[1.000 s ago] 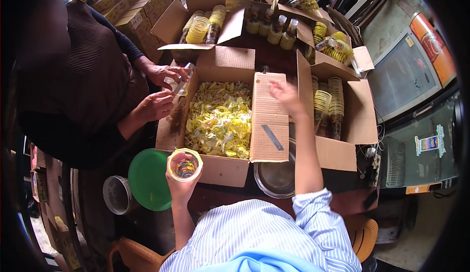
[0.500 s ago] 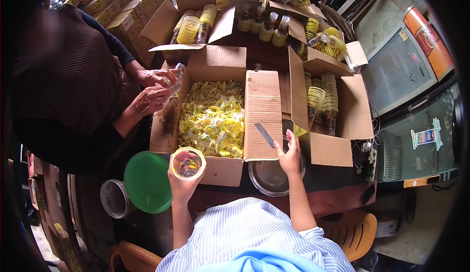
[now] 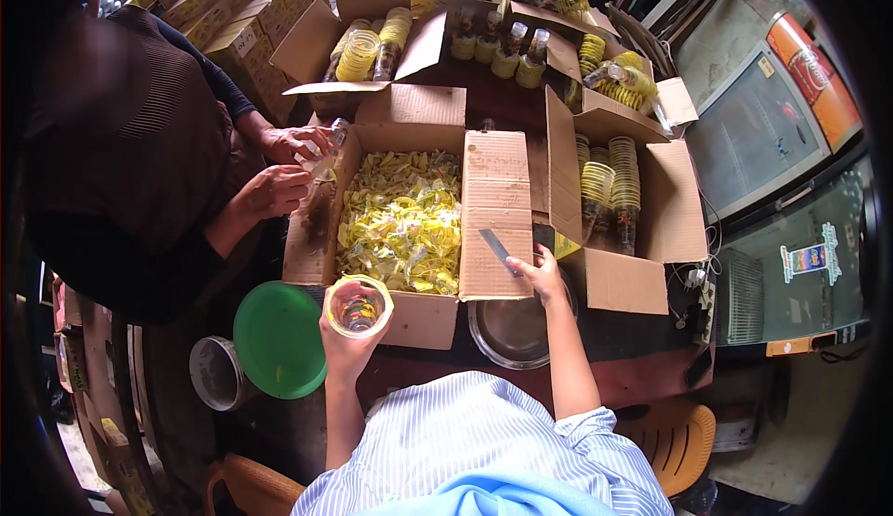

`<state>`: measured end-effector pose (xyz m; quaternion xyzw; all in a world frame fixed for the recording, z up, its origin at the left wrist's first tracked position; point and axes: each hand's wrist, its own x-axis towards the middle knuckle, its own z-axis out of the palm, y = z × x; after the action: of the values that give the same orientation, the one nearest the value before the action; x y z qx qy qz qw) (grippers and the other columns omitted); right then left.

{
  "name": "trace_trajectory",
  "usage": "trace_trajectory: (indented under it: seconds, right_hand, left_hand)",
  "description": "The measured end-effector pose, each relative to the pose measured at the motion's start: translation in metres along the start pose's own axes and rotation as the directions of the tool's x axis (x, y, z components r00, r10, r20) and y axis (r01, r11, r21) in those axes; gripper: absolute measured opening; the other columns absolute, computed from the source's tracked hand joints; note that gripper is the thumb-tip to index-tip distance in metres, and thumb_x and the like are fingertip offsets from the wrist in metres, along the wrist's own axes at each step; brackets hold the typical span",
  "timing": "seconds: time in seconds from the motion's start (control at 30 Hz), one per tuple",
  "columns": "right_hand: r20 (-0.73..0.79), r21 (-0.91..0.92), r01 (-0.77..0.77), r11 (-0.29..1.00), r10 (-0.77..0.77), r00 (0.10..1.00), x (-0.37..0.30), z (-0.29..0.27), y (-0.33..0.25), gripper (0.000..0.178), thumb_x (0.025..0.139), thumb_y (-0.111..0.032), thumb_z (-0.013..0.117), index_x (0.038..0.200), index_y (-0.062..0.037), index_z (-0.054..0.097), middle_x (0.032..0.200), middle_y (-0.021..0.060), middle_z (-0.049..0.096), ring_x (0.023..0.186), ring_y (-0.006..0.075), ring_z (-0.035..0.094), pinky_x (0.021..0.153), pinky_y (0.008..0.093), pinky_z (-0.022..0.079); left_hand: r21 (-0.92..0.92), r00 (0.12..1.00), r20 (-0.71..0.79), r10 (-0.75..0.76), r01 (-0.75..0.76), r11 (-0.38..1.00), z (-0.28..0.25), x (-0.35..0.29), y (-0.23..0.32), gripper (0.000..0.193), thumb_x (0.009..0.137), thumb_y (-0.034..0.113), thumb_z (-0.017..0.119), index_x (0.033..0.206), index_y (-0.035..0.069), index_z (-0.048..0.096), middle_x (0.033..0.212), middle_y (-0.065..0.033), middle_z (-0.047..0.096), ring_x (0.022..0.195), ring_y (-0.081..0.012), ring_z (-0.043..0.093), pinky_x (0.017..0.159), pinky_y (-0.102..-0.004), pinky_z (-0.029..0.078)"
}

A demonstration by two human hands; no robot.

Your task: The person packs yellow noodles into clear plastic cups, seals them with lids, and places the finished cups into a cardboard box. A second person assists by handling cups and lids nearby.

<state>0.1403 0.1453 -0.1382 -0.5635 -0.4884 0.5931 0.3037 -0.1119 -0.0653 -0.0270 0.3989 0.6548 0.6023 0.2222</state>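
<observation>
Left hand (image 3: 348, 347) wrapped round clear plastic cup (image 3: 358, 307) at near-left corner of yellow-wrapper carton (image 3: 420, 323); right hand (image 3: 545, 279) half-curled at metal strip (image 3: 496, 246) on carton's right flap (image 3: 496, 181), grip unclear. Cup: mouth toward camera, yellow rim, multicoloured inside.
</observation>
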Motion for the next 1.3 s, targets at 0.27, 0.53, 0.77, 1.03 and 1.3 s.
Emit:
trace_trajectory:
  seconds: [0.27, 0.53, 0.77, 1.03, 1.3]
  right_hand:
    - [0.015, -0.028, 0.057, 0.998, -0.057, 0.998, 0.006, -0.004, 0.005, 0.088, 0.057, -0.02, 0.086, 0.125, 0.0079, 0.036, 0.102, 0.0201, 0.06, 0.091, 0.0223, 0.062, 0.077, 0.0334, 0.051]
    - [0.008, -0.105, 0.108, 0.989, -0.108, 0.994, 0.013, -0.007, 0.008, 0.1, 0.056, -0.028, 0.086, 0.131, 0.0068, 0.03, 0.109, 0.021, 0.058, 0.099, 0.0238, 0.059, 0.085, 0.0355, 0.048]
    - [0.022, -0.207, 0.09, 0.974, -0.087, 0.996, 0.005, -0.02, 0.011, 0.096, 0.059, -0.028, 0.085, 0.131, 0.0056, 0.032, 0.111, 0.0218, 0.058, 0.099, 0.0236, 0.059, 0.086, 0.0347, 0.048]
    - [0.014, -0.08, 0.059, 0.995, -0.058, 0.998, -0.013, -0.043, 0.0, 0.066, 0.07, -0.01, 0.076, 0.126, 0.0047, 0.042, 0.085, 0.0126, 0.066, 0.077, 0.0141, 0.063, 0.072, 0.0269, 0.05]
    - [-0.028, 0.284, 0.01, 0.959, -0.002, 1.0, -0.061, -0.07, 0.017, 0.041, 0.081, -0.005, 0.065, 0.119, -0.0036, 0.051, 0.087, 0.0023, 0.063, 0.079, 0.0101, 0.06, 0.072, 0.0214, 0.047]
  left_hand:
    - [0.006, 1.0, 0.005, -0.009, 0.009, 1.0, 0.001, 0.0, 0.003, 0.05, 0.063, 0.001, 0.076, 0.105, 0.005, 0.049, 0.094, -0.0045, 0.057, 0.087, -0.0114, 0.056, 0.078, -0.0248, 0.047]
    - [0.006, 1.0, 0.013, -0.024, 0.024, 1.0, 0.004, 0.002, 0.003, 0.05, 0.063, 0.001, 0.076, 0.105, 0.005, 0.049, 0.094, -0.0045, 0.057, 0.088, -0.0117, 0.055, 0.079, -0.0253, 0.046]
    - [0.011, 1.0, 0.006, -0.024, 0.024, 1.0, 0.003, 0.003, 0.001, 0.05, 0.063, 0.002, 0.076, 0.105, 0.005, 0.049, 0.093, -0.0044, 0.057, 0.088, -0.0118, 0.055, 0.079, -0.0251, 0.046]
    - [0.011, 0.999, 0.026, -0.025, 0.025, 1.0, 0.007, 0.004, 0.001, 0.05, 0.062, 0.002, 0.077, 0.104, 0.005, 0.05, 0.094, -0.0041, 0.057, 0.087, -0.0117, 0.056, 0.079, -0.0252, 0.046]
    - [-0.041, 0.993, 0.094, -0.07, 0.074, 0.996, 0.018, 0.004, 0.008, 0.05, 0.059, 0.008, 0.081, 0.1, 0.003, 0.054, 0.09, -0.0054, 0.06, 0.084, -0.0129, 0.06, 0.076, -0.0257, 0.049]
